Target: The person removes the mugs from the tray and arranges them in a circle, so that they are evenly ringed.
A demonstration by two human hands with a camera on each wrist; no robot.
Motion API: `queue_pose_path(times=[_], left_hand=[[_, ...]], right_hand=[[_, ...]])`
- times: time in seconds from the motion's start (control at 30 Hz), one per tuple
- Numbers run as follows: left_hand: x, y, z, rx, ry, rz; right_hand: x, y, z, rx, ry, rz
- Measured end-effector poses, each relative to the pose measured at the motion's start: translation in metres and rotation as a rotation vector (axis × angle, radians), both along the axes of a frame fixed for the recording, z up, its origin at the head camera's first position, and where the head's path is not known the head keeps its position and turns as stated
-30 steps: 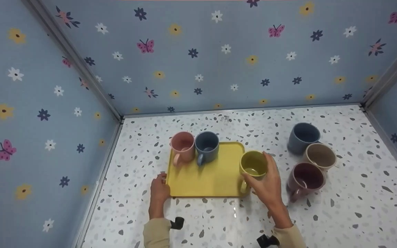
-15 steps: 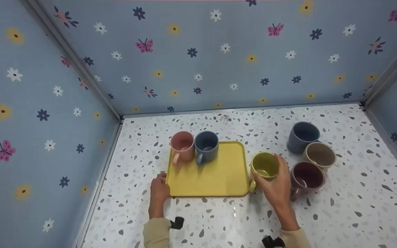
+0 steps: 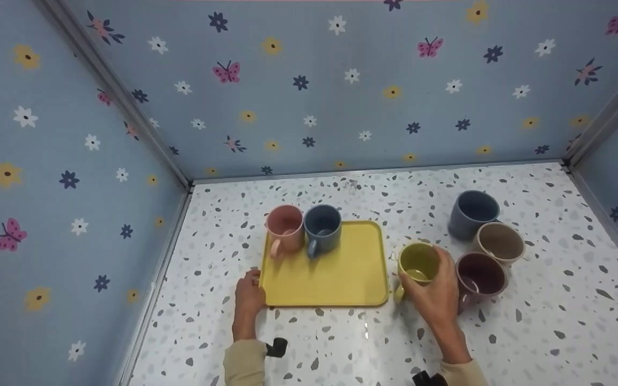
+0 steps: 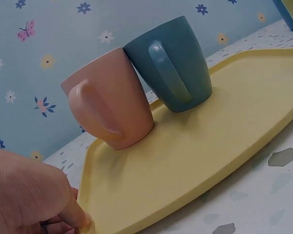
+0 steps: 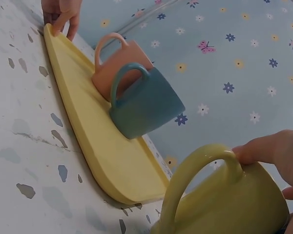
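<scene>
Looking down through the head view, I see the right hand (image 3: 433, 292) curled round the green mug (image 3: 419, 262), which sits off the yellow tray (image 3: 336, 279), just beyond its right edge on the speckled table (image 3: 341, 348). I judge the grip on the body rather than the handle gives steadier control. The left hand (image 3: 249, 294) presses against the tray's near-left corner, probably to stop it sliding. Across the tray from that hand stand the pink mug (image 3: 284, 228) and blue mug (image 3: 322, 228), touching. Just right of the right hand sit a maroon mug (image 3: 479, 276), a beige mug (image 3: 499, 242) and a dark blue mug (image 3: 471, 213).

The left wrist view shows what the head view cannot: a fingertip (image 4: 78, 219) laid on the tray rim, fingers bent but not wrapped round it, and the two mug walls in contact.

The right wrist view shows a fingertip (image 5: 263, 148) beside the green mug's handle; whether its base rests on the table I cannot tell.
</scene>
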State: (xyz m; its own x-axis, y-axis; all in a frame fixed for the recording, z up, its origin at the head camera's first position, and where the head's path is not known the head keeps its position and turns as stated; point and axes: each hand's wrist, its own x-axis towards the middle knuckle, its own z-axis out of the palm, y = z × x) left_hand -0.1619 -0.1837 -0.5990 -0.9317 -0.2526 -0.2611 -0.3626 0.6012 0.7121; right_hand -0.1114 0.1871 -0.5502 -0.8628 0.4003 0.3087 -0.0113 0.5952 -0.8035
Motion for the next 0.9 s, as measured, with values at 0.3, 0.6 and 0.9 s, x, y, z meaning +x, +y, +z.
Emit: queue_pose_path(times=[0.3, 0.6, 0.9], left_hand=[[0.001, -0.001, -0.001, 0.005, -0.008, 0.003], [-0.002, 0.001, -0.001, 0.014, -0.018, 0.019], [-0.002, 0.001, -0.002, 0.022, -0.033, 0.019]], right_hand=[[0.003, 0.004, -0.001, 0.095, -0.04, 0.008], [0.005, 0.005, 0.011, 0.265, -0.203, 0.06], [0.004, 0.014, 0.013, 0.361, -0.222, 0.081]])
